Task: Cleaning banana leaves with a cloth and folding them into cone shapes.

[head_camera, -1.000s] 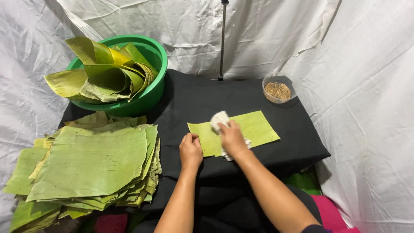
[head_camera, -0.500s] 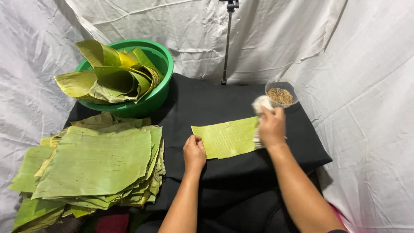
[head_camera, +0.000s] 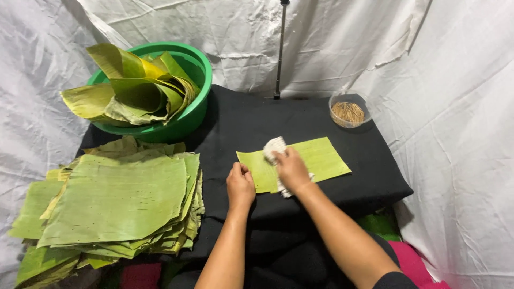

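**A:** What fills the scene, biggest thing first?

**B:** A table draped in black cloth, ringed by white sheeting. At its left edge lies a thick stack of flat, cut green banana leaves. Behind the stack stands a round green plastic basin crammed with curled, yellow-green leaf pieces.

**A:** And at the centre?

**B:** A single rectangular piece of green banana leaf lies flat on the black cloth, in front of the person and well apart from the stack. The left hand presses on its near left corner, fingers curled together, pinning the leaf rather than gripping it. The right hand rests on the leaf's left half, fingers closed around a crumpled white cloth, which pokes out above the knuckles and again below the wrist.

**A:** Anything smaller?

**B:** A small clear round bowl of thin brown sticks sits at the far right corner of the table, near a thin dark pole rising against the sheeting.
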